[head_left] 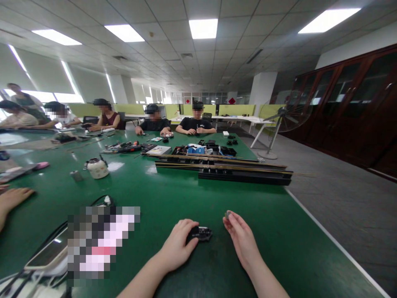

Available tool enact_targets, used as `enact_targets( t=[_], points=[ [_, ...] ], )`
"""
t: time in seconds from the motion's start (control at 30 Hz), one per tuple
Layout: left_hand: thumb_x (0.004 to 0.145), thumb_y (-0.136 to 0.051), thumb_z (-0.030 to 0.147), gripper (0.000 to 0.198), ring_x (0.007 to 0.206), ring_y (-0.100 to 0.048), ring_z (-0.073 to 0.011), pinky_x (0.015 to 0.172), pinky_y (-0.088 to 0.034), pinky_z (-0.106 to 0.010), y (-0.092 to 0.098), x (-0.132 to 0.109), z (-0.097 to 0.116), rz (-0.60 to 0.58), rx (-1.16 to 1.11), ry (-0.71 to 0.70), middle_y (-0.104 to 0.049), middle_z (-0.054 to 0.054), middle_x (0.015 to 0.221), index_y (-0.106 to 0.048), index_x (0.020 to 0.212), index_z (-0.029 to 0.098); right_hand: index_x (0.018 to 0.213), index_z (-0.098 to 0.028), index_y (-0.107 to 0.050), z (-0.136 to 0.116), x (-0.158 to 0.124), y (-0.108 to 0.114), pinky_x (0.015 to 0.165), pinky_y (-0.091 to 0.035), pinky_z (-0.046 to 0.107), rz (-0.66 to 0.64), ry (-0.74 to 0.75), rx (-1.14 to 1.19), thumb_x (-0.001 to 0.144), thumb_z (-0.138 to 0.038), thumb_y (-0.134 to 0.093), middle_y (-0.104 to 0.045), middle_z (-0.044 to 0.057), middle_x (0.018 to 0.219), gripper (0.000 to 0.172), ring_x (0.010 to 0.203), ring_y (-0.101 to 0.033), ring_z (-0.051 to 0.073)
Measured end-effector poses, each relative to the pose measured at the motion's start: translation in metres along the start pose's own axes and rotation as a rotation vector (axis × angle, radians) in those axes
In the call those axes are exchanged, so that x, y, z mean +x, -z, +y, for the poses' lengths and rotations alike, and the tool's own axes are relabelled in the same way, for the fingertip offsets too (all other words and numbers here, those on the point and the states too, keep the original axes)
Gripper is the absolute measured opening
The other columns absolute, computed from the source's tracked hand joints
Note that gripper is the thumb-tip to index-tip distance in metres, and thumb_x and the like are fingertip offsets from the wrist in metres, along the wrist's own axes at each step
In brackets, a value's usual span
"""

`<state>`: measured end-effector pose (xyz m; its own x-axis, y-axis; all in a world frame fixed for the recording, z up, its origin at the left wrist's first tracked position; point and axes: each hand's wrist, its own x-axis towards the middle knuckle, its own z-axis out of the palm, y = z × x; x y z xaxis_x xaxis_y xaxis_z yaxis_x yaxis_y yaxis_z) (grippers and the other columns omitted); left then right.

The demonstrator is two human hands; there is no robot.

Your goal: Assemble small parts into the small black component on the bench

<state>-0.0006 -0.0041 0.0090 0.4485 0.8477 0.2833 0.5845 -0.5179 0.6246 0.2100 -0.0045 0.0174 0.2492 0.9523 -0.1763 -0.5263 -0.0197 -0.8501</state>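
Note:
In the head view my left hand (179, 244) rests low over the green table, its fingers and thumb closed around a small black plastic part (203, 234). The right end of that part sticks out and shows some pale metal pieces; the rest is covered by my fingers. To its right, apart from it, my right hand (238, 236) is raised a little with the fingertips pinched together. Between thumb and index finger sits a small greyish piece (228, 214), too small to name.
A phone (49, 248) and dark cables lie at the left. Beyond stand a cream kettle-like pot (97, 168) and a small metal cylinder (76, 176). Long black rails (245, 177) with thin rods lie ahead. Another person's hand (15, 200) rests at far left; several people sit across the table.

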Motion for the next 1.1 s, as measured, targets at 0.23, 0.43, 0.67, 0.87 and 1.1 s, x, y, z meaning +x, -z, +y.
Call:
enact_targets(
  t=[0.23,0.43,0.67,0.87,1.1],
  points=[
    [0.080,-0.054,0.016,0.034,0.104,-0.049,-0.0238,0.093,-0.039,-0.038,0.0004,-0.0004,-0.0001,-0.007,-0.002,0.004,-0.056,-0.008,0.111,-0.053,0.114,0.021,0.081,-0.020,-0.068,-0.0006,-0.0003,0.0005,0.082,-0.049,0.033,0.001,0.004,-0.008,0.052,-0.045,-0.079,-0.068,0.001,0.081,0.039,0.082,-0.063,0.019],
    [0.080,-0.053,0.017,0.034,0.104,-0.049,-0.0246,0.094,-0.039,-0.040,0.0022,-0.0002,0.0014,-0.014,-0.013,0.008,-0.056,-0.008,0.110,-0.053,0.114,0.021,0.079,-0.021,-0.068,0.0004,0.0004,0.0009,0.082,-0.050,0.034,0.002,0.013,0.014,0.054,-0.045,-0.078,-0.068,0.001,0.079,0.036,0.081,-0.063,0.019],
    [0.078,-0.054,0.015,0.037,0.104,-0.049,-0.0246,0.094,-0.039,-0.040,0.0041,0.0000,0.0010,-0.025,-0.014,0.021,-0.056,-0.008,0.111,-0.053,0.115,0.022,0.081,-0.021,-0.067,0.0005,0.0015,0.0022,0.081,-0.051,0.034,0.004,0.004,0.038,0.056,-0.042,-0.077,-0.069,0.001,0.080,0.033,0.081,-0.064,0.020],
    [0.079,-0.054,0.015,0.037,0.106,-0.047,-0.0239,0.096,-0.037,-0.039,0.0049,-0.0022,0.0014,-0.045,-0.012,0.005,-0.054,-0.007,0.113,-0.053,0.116,0.022,0.081,-0.022,-0.065,0.0019,0.0031,0.0046,0.080,-0.051,0.032,0.000,-0.006,0.083,0.057,-0.038,-0.077,-0.068,0.000,0.077,0.031,0.079,-0.064,0.018],
    [0.078,-0.054,0.015,0.038,0.106,-0.047,-0.0234,0.096,-0.037,-0.038,0.0044,-0.0027,-0.0020,-0.047,0.002,-0.012,-0.055,-0.006,0.112,-0.053,0.115,0.025,0.085,-0.024,-0.064,0.0029,0.0024,0.0040,0.073,-0.052,0.030,0.015,0.025,0.056,0.057,-0.040,-0.077,-0.069,-0.001,0.079,0.035,0.078,-0.064,0.017]
  ],
)
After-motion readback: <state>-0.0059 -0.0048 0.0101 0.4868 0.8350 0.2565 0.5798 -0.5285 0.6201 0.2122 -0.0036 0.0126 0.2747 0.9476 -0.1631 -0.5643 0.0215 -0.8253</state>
